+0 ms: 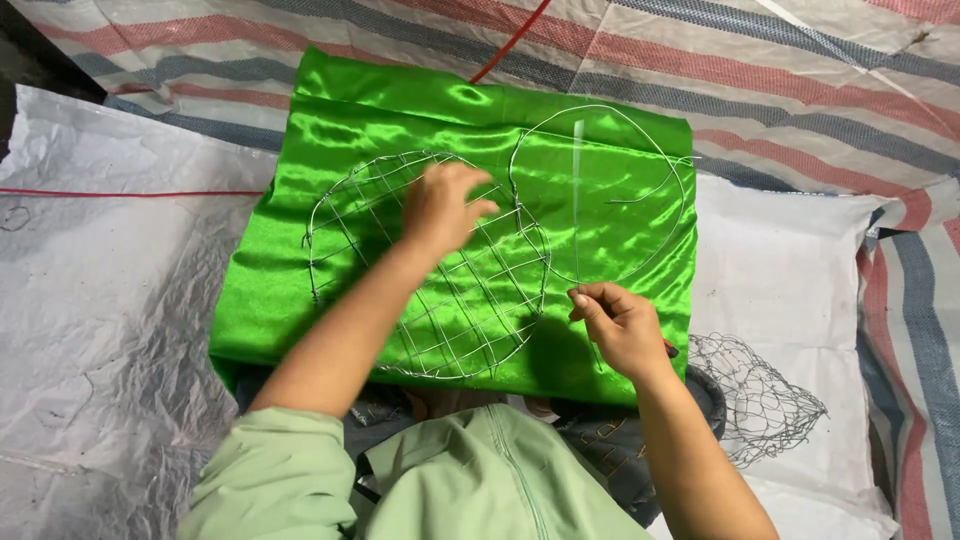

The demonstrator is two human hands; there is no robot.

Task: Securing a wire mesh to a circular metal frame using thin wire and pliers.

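At the far left I see a crinkled white plastic sheet (100, 300) with a thin red string (130, 193) running across it. Next comes the green satin cloth (270, 290), spread flat over the lap. On it lies a round wire mesh frame (470, 310), its grid wires running diagonally, and it has no clear long axis, being nearly a circle. My left hand (440, 207) rests on the mesh near its upper edge, fingers curled and pressing down on the wires. Just right of the mesh, touching its rim, sits an open wire ring (672, 165), a loose wire end pointing inward from its right side. My right hand (620, 325) is pinched narrow on a thin straight wire (579, 190), whose long axis runs almost straight away from me, across the ring. Farther right, a crumpled wire netting (765, 400) lies on white sheeting, with a striped tarp (800, 90) beyond.
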